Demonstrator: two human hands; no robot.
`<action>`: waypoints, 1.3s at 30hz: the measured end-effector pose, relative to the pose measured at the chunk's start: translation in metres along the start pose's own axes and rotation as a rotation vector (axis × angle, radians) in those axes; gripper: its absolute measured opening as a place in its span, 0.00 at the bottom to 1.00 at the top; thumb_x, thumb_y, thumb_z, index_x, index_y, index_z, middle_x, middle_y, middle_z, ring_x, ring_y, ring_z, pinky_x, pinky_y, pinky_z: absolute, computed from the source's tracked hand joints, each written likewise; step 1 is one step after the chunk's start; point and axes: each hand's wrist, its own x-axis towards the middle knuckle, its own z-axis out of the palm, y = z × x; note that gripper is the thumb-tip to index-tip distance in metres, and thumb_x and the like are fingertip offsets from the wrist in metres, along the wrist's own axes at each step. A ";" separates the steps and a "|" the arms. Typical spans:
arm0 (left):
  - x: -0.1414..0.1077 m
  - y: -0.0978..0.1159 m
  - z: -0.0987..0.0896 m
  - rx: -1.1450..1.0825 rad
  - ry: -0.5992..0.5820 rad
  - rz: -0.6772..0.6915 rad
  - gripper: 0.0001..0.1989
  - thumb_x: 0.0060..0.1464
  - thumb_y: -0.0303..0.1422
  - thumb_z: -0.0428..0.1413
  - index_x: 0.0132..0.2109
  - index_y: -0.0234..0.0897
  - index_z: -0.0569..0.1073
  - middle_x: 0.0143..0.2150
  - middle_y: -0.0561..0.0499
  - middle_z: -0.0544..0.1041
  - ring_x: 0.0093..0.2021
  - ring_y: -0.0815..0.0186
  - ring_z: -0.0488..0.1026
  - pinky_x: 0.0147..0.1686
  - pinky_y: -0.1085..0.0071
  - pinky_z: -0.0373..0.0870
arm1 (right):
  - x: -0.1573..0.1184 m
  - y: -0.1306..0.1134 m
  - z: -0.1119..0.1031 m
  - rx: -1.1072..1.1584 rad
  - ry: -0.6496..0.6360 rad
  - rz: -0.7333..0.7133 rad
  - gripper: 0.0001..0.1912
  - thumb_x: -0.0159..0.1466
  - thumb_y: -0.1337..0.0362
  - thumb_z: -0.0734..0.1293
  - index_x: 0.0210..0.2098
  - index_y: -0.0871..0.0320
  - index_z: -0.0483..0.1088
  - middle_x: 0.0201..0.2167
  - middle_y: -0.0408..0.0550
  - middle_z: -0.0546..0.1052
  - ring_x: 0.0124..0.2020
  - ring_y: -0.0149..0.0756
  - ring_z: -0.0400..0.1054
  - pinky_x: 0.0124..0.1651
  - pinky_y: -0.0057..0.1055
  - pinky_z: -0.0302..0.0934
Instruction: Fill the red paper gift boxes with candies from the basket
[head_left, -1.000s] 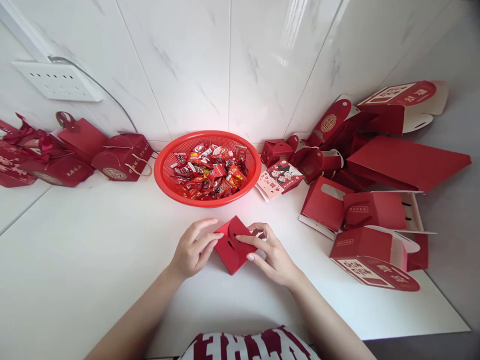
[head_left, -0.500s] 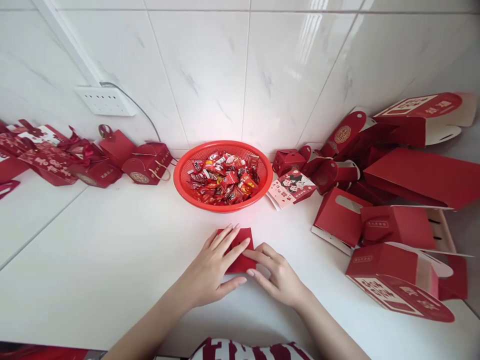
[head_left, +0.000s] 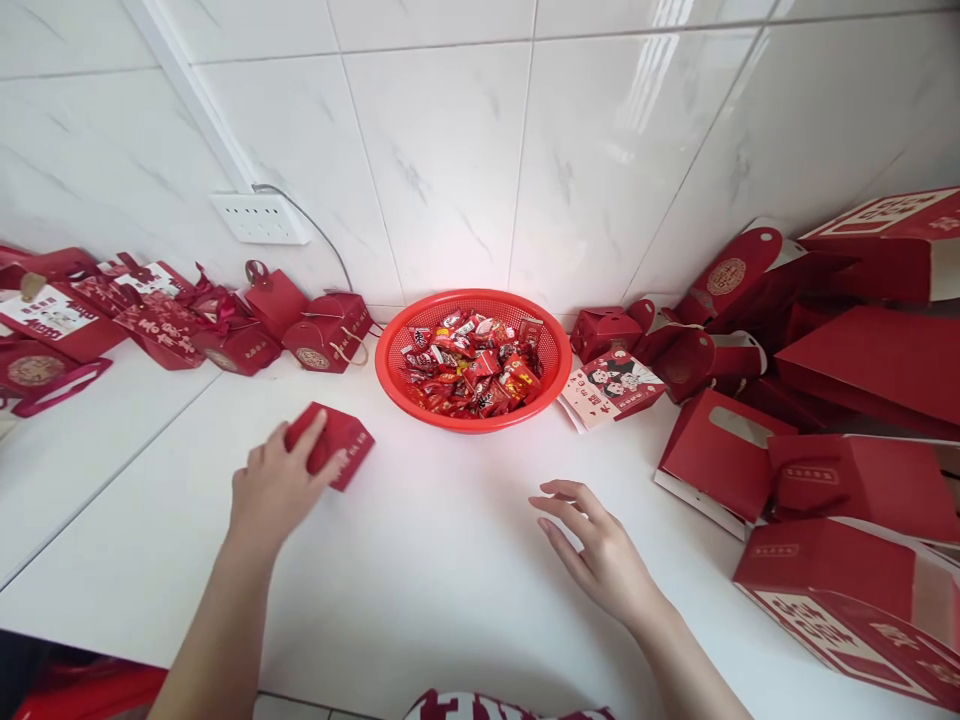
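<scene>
My left hand [head_left: 279, 482] grips a small red gift box [head_left: 346, 440] at the left of the table, thumb and fingers on its near side and top. Pale lettering shows on the box's side facing me. To the right, my right hand [head_left: 592, 545] hovers over the white table [head_left: 442, 580], fingers loosely curved and apart, holding nothing. Beyond both hands, a red plastic basket [head_left: 390, 385] of wrapped candies [head_left: 472, 365] stands near the wall.
Closed red gift boxes [head_left: 240, 335] line the wall at the left. A pink-and-red card box [head_left: 611, 390] lies right of the basket. Several larger red cartons [head_left: 832, 480] crowd the right side. A socket strip [head_left: 259, 218] with a cable is on the tiled wall.
My left hand has carried the small red box from the middle of the table to the left. My right hand has come off it. The view has shifted left.
</scene>
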 end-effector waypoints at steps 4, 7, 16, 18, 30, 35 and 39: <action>0.062 -0.034 0.002 -0.095 -0.067 -0.187 0.41 0.56 0.60 0.46 0.71 0.46 0.54 0.66 0.31 0.55 0.62 0.30 0.55 0.53 0.37 0.58 | 0.000 -0.003 0.003 0.002 -0.038 -0.002 0.14 0.70 0.66 0.59 0.53 0.51 0.69 0.53 0.55 0.69 0.47 0.41 0.72 0.44 0.39 0.71; 0.097 -0.045 0.003 -0.184 -0.096 -0.211 0.44 0.55 0.63 0.45 0.71 0.44 0.53 0.67 0.32 0.52 0.63 0.30 0.51 0.55 0.35 0.54 | 0.000 -0.002 0.003 -0.007 -0.050 0.002 0.14 0.71 0.66 0.59 0.53 0.52 0.69 0.53 0.55 0.69 0.47 0.41 0.72 0.44 0.39 0.71; 0.130 -0.050 0.012 -0.287 -0.105 -0.222 0.48 0.54 0.63 0.48 0.72 0.38 0.49 0.71 0.33 0.43 0.66 0.31 0.44 0.56 0.33 0.52 | 0.001 0.000 0.004 -0.008 -0.043 0.022 0.14 0.71 0.66 0.58 0.53 0.52 0.69 0.55 0.56 0.68 0.48 0.41 0.72 0.44 0.39 0.72; 0.133 -0.050 0.014 -0.309 -0.103 -0.219 0.48 0.55 0.62 0.49 0.71 0.36 0.49 0.71 0.33 0.41 0.66 0.31 0.43 0.56 0.33 0.52 | 0.001 0.000 0.004 -0.003 -0.048 0.024 0.14 0.71 0.66 0.58 0.53 0.52 0.69 0.55 0.56 0.68 0.48 0.41 0.72 0.44 0.39 0.72; 0.155 -0.054 0.027 -0.377 -0.061 -0.169 0.48 0.54 0.58 0.53 0.70 0.30 0.52 0.73 0.35 0.32 0.69 0.32 0.33 0.64 0.40 0.38 | 0.002 0.001 0.004 0.010 -0.041 0.034 0.14 0.71 0.66 0.58 0.52 0.52 0.69 0.55 0.56 0.68 0.48 0.41 0.72 0.44 0.39 0.72; 0.158 -0.055 0.026 -0.384 -0.065 -0.164 0.49 0.54 0.60 0.52 0.71 0.30 0.51 0.73 0.36 0.31 0.69 0.33 0.33 0.65 0.41 0.37 | 0.002 0.001 0.005 0.003 -0.040 0.031 0.14 0.71 0.66 0.58 0.52 0.52 0.69 0.54 0.56 0.68 0.47 0.41 0.72 0.43 0.39 0.72; 0.159 -0.054 0.025 -0.386 -0.067 -0.172 0.47 0.56 0.58 0.51 0.70 0.29 0.51 0.73 0.37 0.31 0.69 0.35 0.34 0.65 0.42 0.36 | 0.002 0.001 0.005 0.003 -0.047 0.031 0.14 0.71 0.66 0.58 0.52 0.51 0.69 0.54 0.56 0.68 0.47 0.41 0.72 0.43 0.39 0.72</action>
